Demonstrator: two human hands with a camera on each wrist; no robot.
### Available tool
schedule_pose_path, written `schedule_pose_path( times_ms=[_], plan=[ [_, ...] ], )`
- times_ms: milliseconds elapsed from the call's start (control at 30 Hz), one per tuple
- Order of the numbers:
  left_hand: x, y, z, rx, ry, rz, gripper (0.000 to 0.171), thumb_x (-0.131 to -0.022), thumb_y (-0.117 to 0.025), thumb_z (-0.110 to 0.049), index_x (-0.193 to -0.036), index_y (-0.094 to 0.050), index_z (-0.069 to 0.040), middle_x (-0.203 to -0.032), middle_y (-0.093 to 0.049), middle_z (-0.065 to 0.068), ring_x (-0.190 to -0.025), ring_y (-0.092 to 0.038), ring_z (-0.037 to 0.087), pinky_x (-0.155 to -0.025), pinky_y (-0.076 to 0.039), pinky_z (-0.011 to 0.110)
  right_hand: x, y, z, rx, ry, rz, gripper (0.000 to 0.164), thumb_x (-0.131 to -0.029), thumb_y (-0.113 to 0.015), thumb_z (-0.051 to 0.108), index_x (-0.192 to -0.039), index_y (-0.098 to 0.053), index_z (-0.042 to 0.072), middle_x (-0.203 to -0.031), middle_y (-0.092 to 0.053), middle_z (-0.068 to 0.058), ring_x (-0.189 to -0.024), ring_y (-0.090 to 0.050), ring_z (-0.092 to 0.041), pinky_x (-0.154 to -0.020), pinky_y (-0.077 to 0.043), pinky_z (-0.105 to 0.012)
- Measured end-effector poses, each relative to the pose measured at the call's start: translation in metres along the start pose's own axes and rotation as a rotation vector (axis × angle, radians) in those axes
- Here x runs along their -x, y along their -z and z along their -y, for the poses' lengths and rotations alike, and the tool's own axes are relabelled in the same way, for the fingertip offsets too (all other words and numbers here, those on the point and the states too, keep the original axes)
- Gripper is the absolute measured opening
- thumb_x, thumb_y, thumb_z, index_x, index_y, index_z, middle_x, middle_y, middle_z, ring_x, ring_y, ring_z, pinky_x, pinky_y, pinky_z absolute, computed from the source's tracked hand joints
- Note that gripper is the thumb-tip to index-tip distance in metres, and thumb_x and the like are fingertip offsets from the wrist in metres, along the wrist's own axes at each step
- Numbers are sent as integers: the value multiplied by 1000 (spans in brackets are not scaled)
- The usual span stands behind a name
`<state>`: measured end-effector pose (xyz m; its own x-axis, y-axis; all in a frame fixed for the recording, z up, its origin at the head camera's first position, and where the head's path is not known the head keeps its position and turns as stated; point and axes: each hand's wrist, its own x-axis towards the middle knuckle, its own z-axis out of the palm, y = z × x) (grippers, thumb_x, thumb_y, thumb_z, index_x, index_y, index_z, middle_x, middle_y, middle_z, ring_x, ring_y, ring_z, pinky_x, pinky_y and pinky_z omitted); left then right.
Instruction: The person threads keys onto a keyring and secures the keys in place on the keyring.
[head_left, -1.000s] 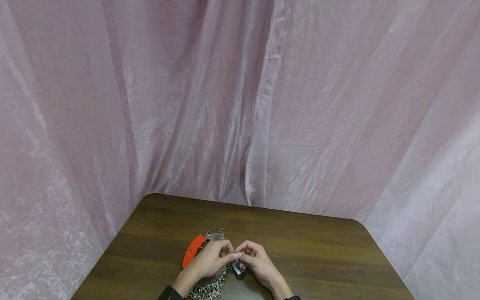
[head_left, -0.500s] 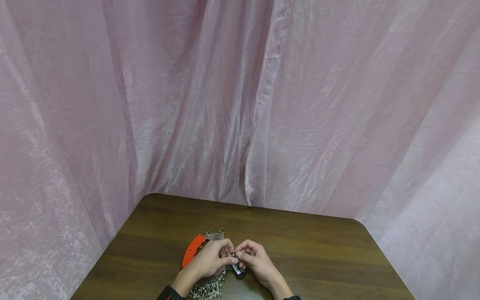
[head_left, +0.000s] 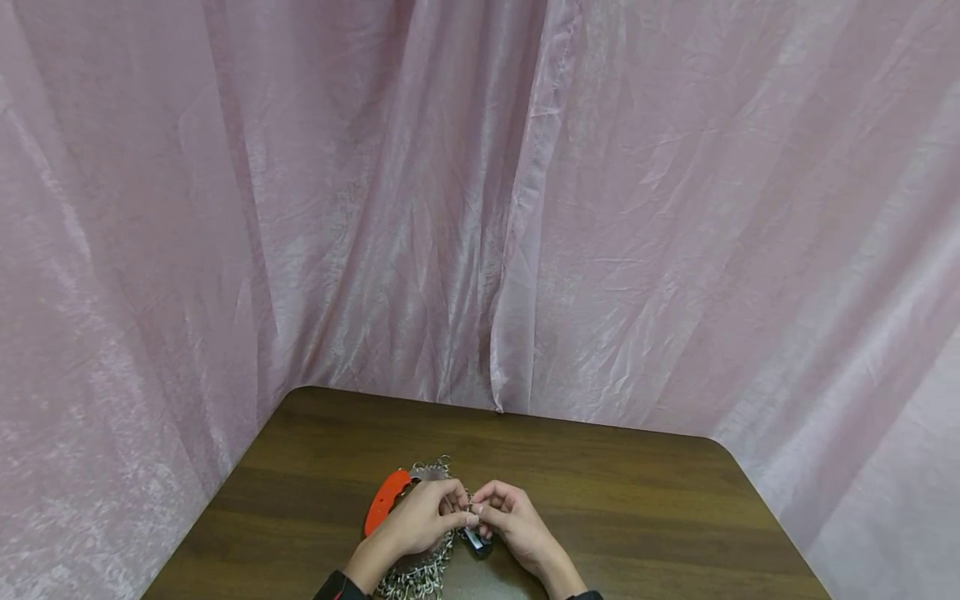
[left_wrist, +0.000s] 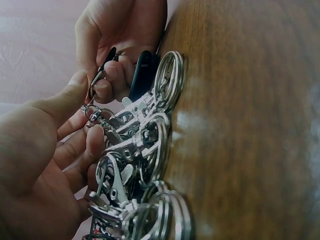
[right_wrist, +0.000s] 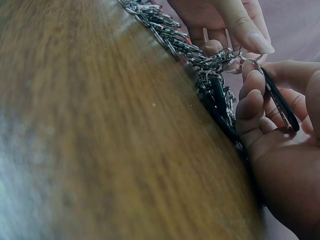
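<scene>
In the head view my left hand (head_left: 422,523) and right hand (head_left: 519,527) meet fingertip to fingertip over the table. My left hand pinches a lobster-clasp key ring by its small metal ring end (left_wrist: 92,113), between thumb and fingers. My right hand holds a slim black-and-metal piece (right_wrist: 281,100), whose thin ring (right_wrist: 253,60) reaches the left thumb tip. Its exact kind I cannot tell. Beneath the hands, several silver clasps with split rings (left_wrist: 170,80) lie in a row on the table. Another black piece (head_left: 477,543) with a pale patch lies below the fingers.
An orange-red curved object (head_left: 386,502) lies left of my left hand, partly hidden by it. More silver clasps (head_left: 416,581) spread toward the front of the brown wooden table (head_left: 637,500). Pink curtains (head_left: 637,208) hang behind the table and along its sides.
My left thumb has drawn slightly down and away from the right fingertips, then shifted a little back toward them. Wrists and the objects on the table hold their places.
</scene>
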<state>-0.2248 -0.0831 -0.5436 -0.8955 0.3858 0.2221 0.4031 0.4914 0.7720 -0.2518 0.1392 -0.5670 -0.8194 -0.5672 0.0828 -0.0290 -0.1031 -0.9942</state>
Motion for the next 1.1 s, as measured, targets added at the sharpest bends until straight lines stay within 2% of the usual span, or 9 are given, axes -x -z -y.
schedule_pose_path(
  times_ms=[133, 233, 333, 500, 700, 900, 1100],
  plan=[
    [0, 0, -1, 6, 10, 8, 25, -95, -80, -43, -96, -67, -21, -83, -64, -12, -71, -60, 3, -66, -51, 25, 0, 0, 0, -12, 14, 12, 7, -102, -64, 1, -107, -64, -3, -89, -70, -1, -73, -62, -8, -66, -53, -21],
    [1, 0, -1, 5, 15, 14, 25, -96, -79, -43, -96, -67, -21, -83, -63, -12, -70, -59, 3, -65, -50, 25, 1, 0, 0, -12, 13, 15, 6, -101, -62, -2, -107, -64, -3, -89, -70, -2, -73, -62, -8, -65, -53, -21],
    [1, 0, -1, 3, 19, 16, 24, -96, -79, -43, -95, -67, -22, -82, -63, -12, -68, -58, 3, -63, -49, 25, 1, 0, 0, -5, 4, 8, 10, -101, -63, -3, -109, -62, -9, -89, -70, -2, -73, -63, -8, -65, -53, -21],
    [1, 0, 0, 0, 21, 19, 25, -98, -77, -45, -94, -67, -23, -77, -62, -11, -65, -57, 3, -59, -47, 26, 1, 1, 0, 18, -9, 2, 30, -101, -65, 1, -116, -52, -22, -90, -68, 0, -74, -62, -8, -66, -53, -22],
    [0, -1, 0, 13, 34, 24, 28, -100, -72, -50, -92, -66, -24, -76, -63, -10, -63, -58, 4, -58, -48, 25, 1, 1, 0, 24, -4, 6, 32, -100, -65, 1, -117, -51, -23, -91, -68, 0, -75, -62, -8, -66, -53, -22],
    [1, -1, 1, 2, 4, 7, 29, -101, -71, -50, -91, -66, -23, -75, -62, -11, -61, -56, 3, -57, -46, 25, 1, 0, 0, 26, 9, 23, 33, -100, -66, 1, -117, -51, -24, -91, -69, 0, -77, -63, -8, -66, -52, -21],
    [0, -2, 0, 4, 17, -3, 29, -97, -77, -49, -94, -67, -22, -77, -62, -11, -65, -56, 3, -59, -47, 25, 0, 0, 0, 17, 22, 18, 34, -101, -65, 0, -117, -49, -25, -90, -67, 0, -74, -61, -8, -66, -52, -21]
  ],
)
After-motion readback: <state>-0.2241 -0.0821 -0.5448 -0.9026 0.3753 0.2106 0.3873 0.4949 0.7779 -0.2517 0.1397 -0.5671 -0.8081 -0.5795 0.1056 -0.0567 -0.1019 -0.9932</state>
